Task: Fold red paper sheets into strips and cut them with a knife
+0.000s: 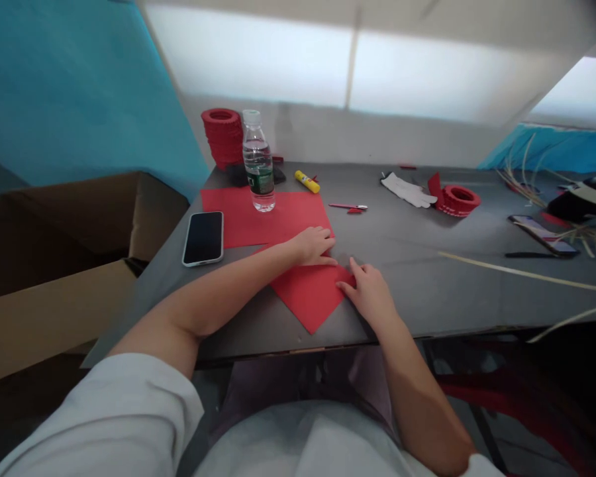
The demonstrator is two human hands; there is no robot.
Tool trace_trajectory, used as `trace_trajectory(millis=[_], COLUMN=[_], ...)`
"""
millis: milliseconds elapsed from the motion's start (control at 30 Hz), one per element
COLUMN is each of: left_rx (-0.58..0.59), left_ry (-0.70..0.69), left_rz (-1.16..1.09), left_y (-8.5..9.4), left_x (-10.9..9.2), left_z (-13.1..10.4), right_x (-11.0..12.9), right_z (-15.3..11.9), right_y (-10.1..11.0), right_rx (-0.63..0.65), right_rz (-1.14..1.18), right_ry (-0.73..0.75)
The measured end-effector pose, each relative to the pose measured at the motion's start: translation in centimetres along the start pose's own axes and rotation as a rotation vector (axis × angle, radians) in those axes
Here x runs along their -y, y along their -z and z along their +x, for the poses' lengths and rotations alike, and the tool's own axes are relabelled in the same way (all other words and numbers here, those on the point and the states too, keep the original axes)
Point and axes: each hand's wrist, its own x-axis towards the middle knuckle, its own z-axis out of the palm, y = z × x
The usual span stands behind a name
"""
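Observation:
A folded sheet of red paper (308, 298) lies on the grey table, one pointed corner toward me. My left hand (312, 246) rests flat on its upper part, fingers stretched to the right. At the right corner of the sheet is my right hand (371, 291), its thumb on the paper and its forefinger apart at the edge. Another flat red sheet (238, 222) lies behind, partly under my left hand. On that sheet stands a water bottle (261, 172) with a white cap.
A phone (203, 238) lies left of the sheets, near an open cardboard box (69, 298). Behind are a red ring stack (223, 139), a yellow glue stick (306, 181) and a pen-like tool (347, 206). Rightward lie a white glove (408, 190), red rings (457, 200), another phone (544, 235) and pale strips (521, 270).

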Motion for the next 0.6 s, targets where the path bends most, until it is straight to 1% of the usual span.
trace_trajectory(millis=[67,167,233,333,433,533,600], left_rx=[-0.018,-0.032,0.006,0.11,0.143,0.129,0.088], left_ry=[-0.012,-0.032,-0.026,0.018,0.047,0.031,0.017], left_rz=[-0.002,-0.034,-0.075,-0.191,-0.295,-0.315,-0.32], left_y=[-0.1,0.3,0.8,1.4,1.5,1.8,2.6], left_x=[-0.1,0.0,0.3,0.7,0.6,0.0,-0.6], left_z=[-0.6,-1.7,-2.5,-3.5,-4.2,-4.5,-4.7], right_x=[-0.4,-0.8,-1.0,-0.9,-0.2,1.1,1.8], right_z=[0.2,0.5,0.7,1.0,1.8,3.0,3.8], right_y=[-0.2,-0.4,-0.2,0.2,0.9,1.7,2.7], right_rx=[0.013,0.042,0.048,0.049,0.113,0.161,0.217], right_rz=[0.059,0.14,0.164,0.183,0.204,0.187,0.188], right_ry=[0.021,0.05,0.059,0.111,0.206,0.265,0.295])
